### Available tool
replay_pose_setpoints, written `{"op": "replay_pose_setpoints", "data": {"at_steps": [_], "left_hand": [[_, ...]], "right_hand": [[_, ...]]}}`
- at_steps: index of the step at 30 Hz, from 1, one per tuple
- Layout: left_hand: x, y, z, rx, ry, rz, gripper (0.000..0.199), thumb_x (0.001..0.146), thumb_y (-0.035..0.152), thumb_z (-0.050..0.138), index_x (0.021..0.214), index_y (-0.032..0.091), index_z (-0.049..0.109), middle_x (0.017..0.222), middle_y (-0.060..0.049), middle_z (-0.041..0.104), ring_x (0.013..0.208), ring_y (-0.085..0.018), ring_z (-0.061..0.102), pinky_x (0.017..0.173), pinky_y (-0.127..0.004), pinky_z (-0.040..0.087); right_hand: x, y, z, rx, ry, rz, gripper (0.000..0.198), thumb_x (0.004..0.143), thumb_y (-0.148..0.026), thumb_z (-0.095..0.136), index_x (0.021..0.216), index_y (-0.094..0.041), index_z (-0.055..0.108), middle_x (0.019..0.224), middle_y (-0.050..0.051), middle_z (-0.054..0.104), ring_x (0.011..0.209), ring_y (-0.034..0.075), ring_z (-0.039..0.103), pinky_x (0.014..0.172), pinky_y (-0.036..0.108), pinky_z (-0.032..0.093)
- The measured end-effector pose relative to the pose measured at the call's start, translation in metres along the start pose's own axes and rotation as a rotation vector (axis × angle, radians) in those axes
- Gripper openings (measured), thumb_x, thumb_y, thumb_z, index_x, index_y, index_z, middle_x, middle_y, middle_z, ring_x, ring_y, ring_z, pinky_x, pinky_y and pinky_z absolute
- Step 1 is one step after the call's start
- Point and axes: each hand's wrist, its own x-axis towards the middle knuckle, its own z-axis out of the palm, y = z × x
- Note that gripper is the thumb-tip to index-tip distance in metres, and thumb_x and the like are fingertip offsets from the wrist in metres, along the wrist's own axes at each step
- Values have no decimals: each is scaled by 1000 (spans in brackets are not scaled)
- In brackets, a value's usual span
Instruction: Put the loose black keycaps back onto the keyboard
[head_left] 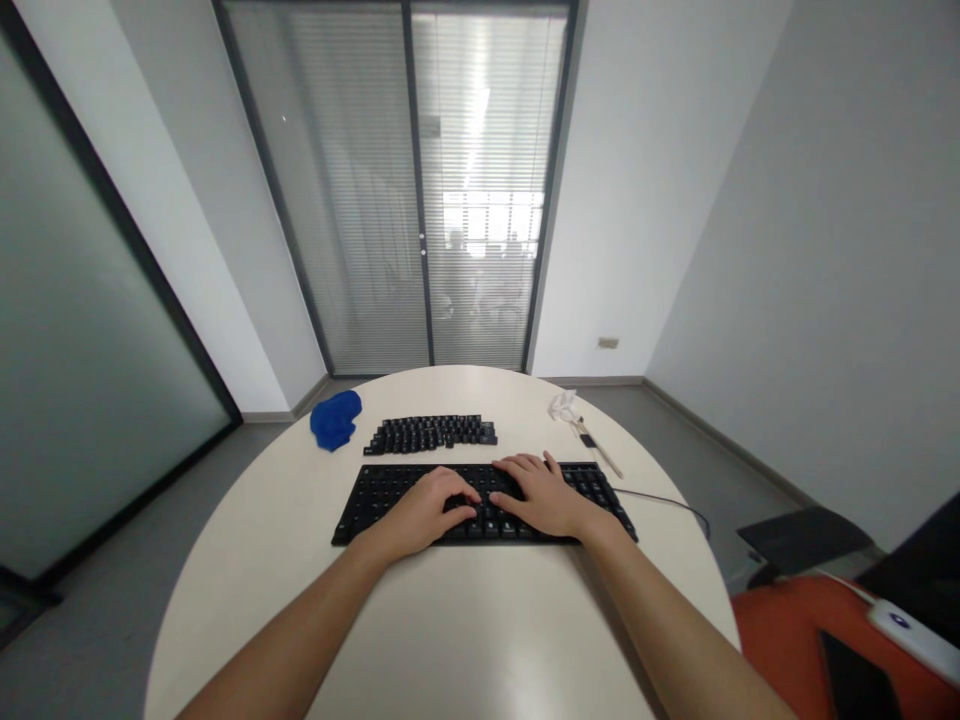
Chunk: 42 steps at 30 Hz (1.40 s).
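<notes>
A black keyboard (525, 535) lies across the table in front of me, and both hands are over it. At its middle, my left hand (429, 508) is curled, with thumb and forefinger close together by the keys; anything between them is too small to make out. My right hand (541, 494) rests on the right half of the keyboard, fingers stretched and thumb apart, its thumb tip near the left fingertips. Parts of the keyboard's left side look bare of keycaps. Just behind it, loose black keycaps (431, 433) lie in rows.
A blue cloth (335, 420) is at the table's back left. Crumpled white tissue (562, 406) and a thin stick-like tool (600, 448) lie at the back right. The keyboard's cable (667, 497) runs off the right edge. An orange chair (780, 640) holds a dark flat object and a white power strip.
</notes>
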Motion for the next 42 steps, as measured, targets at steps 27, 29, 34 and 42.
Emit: {"op": "replay_pose_setpoints", "data": {"at_steps": [27, 29, 34, 42], "left_hand": [[0, 18, 2, 418, -22, 184, 13, 96, 23, 61, 100, 21, 73, 95, -4, 70, 94, -21, 60, 90, -37, 45], [0, 16, 2, 391, -12, 180, 11, 95, 23, 64, 101, 21, 73, 97, -4, 71, 96, -22, 61, 92, -38, 45], [-1, 11, -6, 325, -63, 209, 7, 93, 24, 67, 95, 21, 73, 97, -2, 73, 97, -20, 63, 94, -35, 46], [-5, 17, -19, 321, -123, 265, 14, 91, 27, 66, 99, 24, 77, 105, -3, 74, 101, -20, 64, 96, -36, 47]], "right_hand": [[0, 2, 4, -5, 21, -7, 58, 93, -59, 50, 142, -26, 51, 146, 10, 53, 140, 31, 39, 119, 62, 5], [0, 1, 3, -6, 24, -10, 59, 93, -60, 50, 141, -26, 52, 146, 10, 54, 140, 31, 39, 119, 61, 6], [1, -4, 4, -26, 59, 8, 65, 90, -67, 50, 138, -23, 55, 145, 12, 54, 139, 33, 40, 119, 61, 7], [3, -13, 11, -27, 91, 16, 72, 86, -69, 54, 138, -20, 54, 146, 14, 54, 142, 34, 37, 120, 61, 6]]}}
